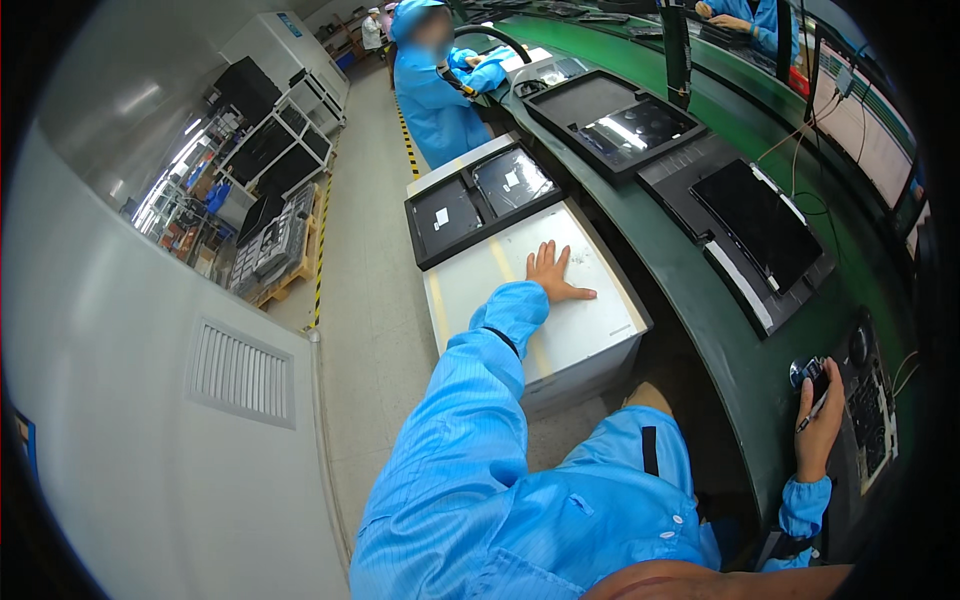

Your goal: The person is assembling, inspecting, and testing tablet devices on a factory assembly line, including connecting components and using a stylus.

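Observation:
My left hand (552,274) lies flat with fingers spread on the white top of a box-like cabinet (590,345), holding nothing. Just beyond it on the same top sits a black tray (470,228) with two dark panels bearing white labels. On the right, over the green bench, my right hand (820,430) is closed around a small dark object (819,384) with a slim pen-like tip pointing toward me. Most of that object is hidden by the fingers. Close beside the hand is a small round shiny item (800,370), partly covered.
A screen panel (757,222) rests on a black tray on the green bench (690,290), with thin cables behind it. Farther along lies another black tray (612,120). Beside my right hand is an opened dark device (868,420). A co-worker in blue (430,95) stands ahead.

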Motion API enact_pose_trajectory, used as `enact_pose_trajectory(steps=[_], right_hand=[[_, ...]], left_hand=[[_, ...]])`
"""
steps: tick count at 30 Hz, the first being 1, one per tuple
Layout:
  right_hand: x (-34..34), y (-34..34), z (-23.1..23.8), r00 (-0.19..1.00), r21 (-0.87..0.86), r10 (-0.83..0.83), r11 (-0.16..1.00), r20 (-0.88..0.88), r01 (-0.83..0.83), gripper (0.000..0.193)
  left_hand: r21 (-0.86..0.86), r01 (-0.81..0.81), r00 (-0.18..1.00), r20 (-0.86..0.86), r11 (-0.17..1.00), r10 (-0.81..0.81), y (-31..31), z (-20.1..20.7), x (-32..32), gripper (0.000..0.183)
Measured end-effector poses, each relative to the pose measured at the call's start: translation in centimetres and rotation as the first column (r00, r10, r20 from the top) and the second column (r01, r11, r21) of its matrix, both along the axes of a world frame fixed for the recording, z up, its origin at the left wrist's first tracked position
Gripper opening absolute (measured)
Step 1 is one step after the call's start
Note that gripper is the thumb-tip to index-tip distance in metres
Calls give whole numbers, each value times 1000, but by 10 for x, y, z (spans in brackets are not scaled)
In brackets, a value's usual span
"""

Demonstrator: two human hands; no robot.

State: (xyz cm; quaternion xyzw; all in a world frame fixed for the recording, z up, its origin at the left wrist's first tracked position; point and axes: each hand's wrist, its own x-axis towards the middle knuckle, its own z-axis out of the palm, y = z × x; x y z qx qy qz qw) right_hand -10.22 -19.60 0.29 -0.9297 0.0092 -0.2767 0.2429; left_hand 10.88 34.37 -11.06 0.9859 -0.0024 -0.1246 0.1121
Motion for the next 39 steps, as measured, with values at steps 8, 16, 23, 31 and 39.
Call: enact_pose_trajectory(steps=[8, 16, 23, 31, 39], right_hand=[[1, 1, -2, 1000, -1, 11, 1000, 4, -11, 45], [-9, -11, -2, 999, 12, -16, 1000, 29, 16, 44], [1, 24, 29, 998, -7, 49, 999, 34, -48, 48], [-2, 14, 16, 979, -16, 66, 998, 194, -64, 54], [-120, -8, 70, 971, -140, -103, 981, 215, 135, 56]], left_hand=[[-27, -13, 1000, 4, 1000, 14, 8, -5, -2, 135], [3, 26, 1000, 3, 1000, -26, -14, -2, 9, 134], [56, 18, 933, 358, 998, -37, 18, -25, -16, 113], [147, 52, 920, 377, 988, -105, 24, -26, 2, 72], [276, 170, 783, 545, 946, -300, 19, -34, 7, 78]])
